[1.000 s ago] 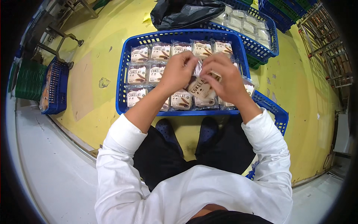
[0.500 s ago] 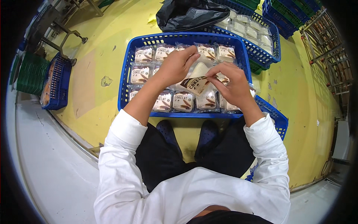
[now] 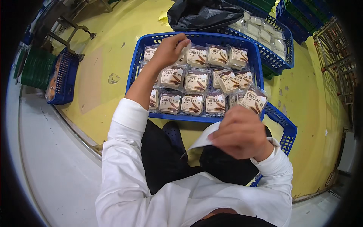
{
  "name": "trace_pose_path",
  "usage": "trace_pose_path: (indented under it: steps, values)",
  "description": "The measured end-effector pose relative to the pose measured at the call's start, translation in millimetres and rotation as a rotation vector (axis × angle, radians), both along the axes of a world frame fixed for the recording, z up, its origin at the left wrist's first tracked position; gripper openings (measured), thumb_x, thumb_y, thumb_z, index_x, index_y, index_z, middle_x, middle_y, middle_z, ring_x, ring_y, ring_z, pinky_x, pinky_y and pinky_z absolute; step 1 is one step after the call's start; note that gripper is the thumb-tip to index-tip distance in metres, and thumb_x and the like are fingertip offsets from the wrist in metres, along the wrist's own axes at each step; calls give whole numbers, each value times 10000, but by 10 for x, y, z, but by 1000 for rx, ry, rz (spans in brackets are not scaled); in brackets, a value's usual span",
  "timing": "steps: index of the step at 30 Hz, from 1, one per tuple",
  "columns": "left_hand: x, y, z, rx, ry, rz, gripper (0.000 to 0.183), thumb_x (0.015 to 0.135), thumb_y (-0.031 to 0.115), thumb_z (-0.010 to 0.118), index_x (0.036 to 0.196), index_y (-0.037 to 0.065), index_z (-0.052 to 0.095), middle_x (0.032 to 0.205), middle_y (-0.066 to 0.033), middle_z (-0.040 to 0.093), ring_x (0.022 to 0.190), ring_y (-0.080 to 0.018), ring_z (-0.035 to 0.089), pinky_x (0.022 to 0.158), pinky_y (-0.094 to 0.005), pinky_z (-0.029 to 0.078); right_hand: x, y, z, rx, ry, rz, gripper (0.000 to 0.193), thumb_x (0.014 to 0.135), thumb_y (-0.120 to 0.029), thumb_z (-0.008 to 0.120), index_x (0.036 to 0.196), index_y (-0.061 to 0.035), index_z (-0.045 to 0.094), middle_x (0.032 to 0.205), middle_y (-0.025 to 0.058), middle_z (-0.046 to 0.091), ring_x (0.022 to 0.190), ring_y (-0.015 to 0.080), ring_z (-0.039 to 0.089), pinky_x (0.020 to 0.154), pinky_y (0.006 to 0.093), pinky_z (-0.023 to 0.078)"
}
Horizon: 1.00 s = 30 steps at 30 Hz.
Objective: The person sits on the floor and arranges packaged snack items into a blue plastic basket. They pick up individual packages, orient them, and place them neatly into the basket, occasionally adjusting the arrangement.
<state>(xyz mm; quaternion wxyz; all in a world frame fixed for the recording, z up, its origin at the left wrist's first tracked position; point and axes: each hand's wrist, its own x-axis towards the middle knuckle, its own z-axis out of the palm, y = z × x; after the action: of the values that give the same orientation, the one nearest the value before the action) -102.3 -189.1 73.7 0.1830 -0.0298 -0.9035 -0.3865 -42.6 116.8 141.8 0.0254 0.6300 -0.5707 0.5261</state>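
My left hand (image 3: 169, 50) is over the back row of the blue crate (image 3: 193, 34), its fingers curled down by a packet that they partly cover. What lies under the fingertips is hidden. Over my lap, my right hand (image 3: 242, 132) is blurred and pinches a thin curled label (image 3: 203, 139), pale side showing and a dark edge at its lower end. Rows of square clear-wrapped packets with brown and cream labels, such as a front one (image 3: 192, 104), fill the crate. Two packets lie tilted on top at the right, one (image 3: 228, 80) behind the other (image 3: 252, 100).
A black plastic bag (image 3: 204, 15) lies behind the crate. Beside it, another blue crate (image 3: 288, 49) holds unlabelled pale packets. More stacked crates stand far right, near a metal rack (image 3: 334, 56). A blue crate (image 3: 67, 81) stands at left. My shoe (image 3: 174, 134) is close to the front rim.
My right hand has come back from over the crate to my lap with the label. My left hand has moved left and away, uncovering packets in the middle. The view has shifted slightly.
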Motion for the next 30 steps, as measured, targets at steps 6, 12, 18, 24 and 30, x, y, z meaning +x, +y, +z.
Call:
trace_pose_path:
  steps: [6, 12, 18, 24, 30]
  values:
    - [15, -94, 38, 526, -75, 81, 271, 1005, 262, 558, 892, 22, 611, 718, 55, 524, 631, -48, 421, 582, -224, 356, -401, 216, -237, -248, -910, -361, 412, 806, 30, 669, 1208, 20, 579, 1104, 127, 657, 935, 193, 612, 821, 318, 496]
    - [62, 245, 249, 832, -137, -2, 201, 1015, 260, 543, 973, 73, 606, 782, 88, 521, 664, -8, 383, 600, -185, 312, -652, 190, -224, -361, -900, -429, 748, 801, 34, 655, 1459, -5, 302, 1474, 197, 389, 1156, 241, 524, 963, 343, 450]
    - [155, 846, 380, 1041, -182, -86, 218, 1022, 252, 521, 1095, 66, 608, 924, 62, 599, 847, -40, 549, 777, -200, 434, -640, 68, -348, -306, -965, -411, 1001, 733, 29, 752, 1521, -65, 142, 1593, 170, 145, 1369, 312, 349, 1036, 393, 425]
    - [148, 1080, 301, 860, -349, -424, 417, 1037, 330, 453, 1270, -11, 506, 773, -34, 583, 813, -158, 594, 912, -336, 475, -596, 749, -348, -549, -695, -666, 951, 690, 59, 802, 1471, -1, 262, 1513, 176, 343, 1304, 258, 480, 1043, 334, 420]
    - [146, 744, 87, 694, -367, -298, 396, 1045, 261, 431, 1311, -32, 445, 760, -42, 553, 812, -153, 582, 938, -415, 488, 127, 2831, -292, -539, -456, -1406, 841, 748, 96, 697, 1460, 3, 259, 1504, 146, 332, 1127, 248, 581, 888, 326, 527]
